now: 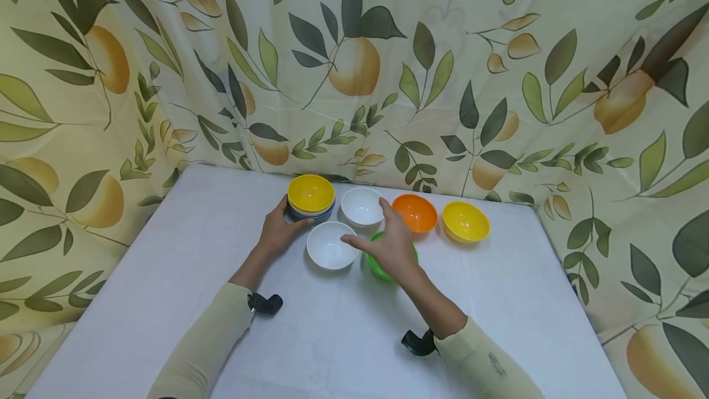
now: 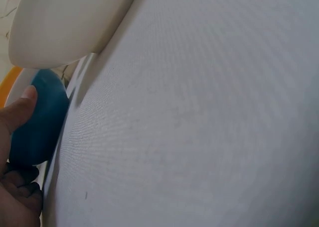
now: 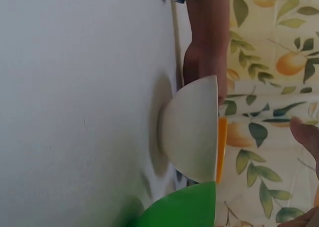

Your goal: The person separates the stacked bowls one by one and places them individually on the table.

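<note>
My left hand (image 1: 277, 231) grips a stack of bowls at the back, a yellow bowl (image 1: 310, 193) on top. Below it a white rim shows, then a blue bowl (image 2: 46, 120), its side under my thumb in the left wrist view. Over the green bowl (image 1: 378, 268) hovers my right hand (image 1: 396, 246), thumb and fingers spread and holding nothing. It partly covers that bowl in the head view. Its thumb overlaps the rim of the front white bowl (image 1: 331, 247), and its fingertips overlap the edge of the rear white bowl (image 1: 359, 207).
An orange bowl (image 1: 416, 214) and another yellow bowl (image 1: 466, 223) stand to the right along the back. All sit on a white-covered table (image 1: 332, 343). Behind it hangs a curtain (image 1: 432, 140) printed with fruit and leaves.
</note>
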{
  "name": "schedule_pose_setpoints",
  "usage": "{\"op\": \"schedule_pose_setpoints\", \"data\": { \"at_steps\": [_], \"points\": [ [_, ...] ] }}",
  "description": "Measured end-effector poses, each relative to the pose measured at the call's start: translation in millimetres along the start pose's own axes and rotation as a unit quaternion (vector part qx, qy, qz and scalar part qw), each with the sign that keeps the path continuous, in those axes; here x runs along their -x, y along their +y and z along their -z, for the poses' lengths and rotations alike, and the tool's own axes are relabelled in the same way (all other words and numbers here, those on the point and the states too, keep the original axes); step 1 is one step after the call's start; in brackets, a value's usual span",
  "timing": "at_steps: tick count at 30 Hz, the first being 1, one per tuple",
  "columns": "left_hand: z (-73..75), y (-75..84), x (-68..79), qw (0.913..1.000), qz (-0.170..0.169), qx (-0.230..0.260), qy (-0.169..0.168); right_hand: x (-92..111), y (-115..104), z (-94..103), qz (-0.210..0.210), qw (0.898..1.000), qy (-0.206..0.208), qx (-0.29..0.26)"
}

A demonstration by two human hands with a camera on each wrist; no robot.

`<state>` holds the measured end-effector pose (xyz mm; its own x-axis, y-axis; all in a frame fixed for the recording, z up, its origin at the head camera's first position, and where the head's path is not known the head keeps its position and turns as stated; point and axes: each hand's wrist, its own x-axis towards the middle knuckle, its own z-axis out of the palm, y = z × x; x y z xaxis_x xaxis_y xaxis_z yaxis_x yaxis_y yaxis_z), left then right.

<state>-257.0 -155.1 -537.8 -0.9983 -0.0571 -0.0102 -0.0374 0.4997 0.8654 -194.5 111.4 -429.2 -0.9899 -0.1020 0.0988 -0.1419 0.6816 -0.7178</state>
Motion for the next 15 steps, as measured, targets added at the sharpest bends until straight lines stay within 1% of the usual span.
{"op": "schedule_pose_setpoints", "data": {
  "at_steps": [3, 6, 15],
  "points": [
    [-0.1, -0.7, 0.3, 1.0000, -0.002, -0.002, 0.000, -3, -2, -1.6, -0.007, 1.000, -0.016, 0.003],
    [0.6, -1.1, 0.6, 1.0000, -0.004, -0.005, -0.002, -7, -4, -3.2, -0.012, 1.000, -0.024, 0.010],
    [0.2, -0.3, 0.2, 1.0000, -0.009, 0.000, -0.001, -23, -7, -6.7, 0.010, 0.999, -0.036, 0.035]
  ]
}}
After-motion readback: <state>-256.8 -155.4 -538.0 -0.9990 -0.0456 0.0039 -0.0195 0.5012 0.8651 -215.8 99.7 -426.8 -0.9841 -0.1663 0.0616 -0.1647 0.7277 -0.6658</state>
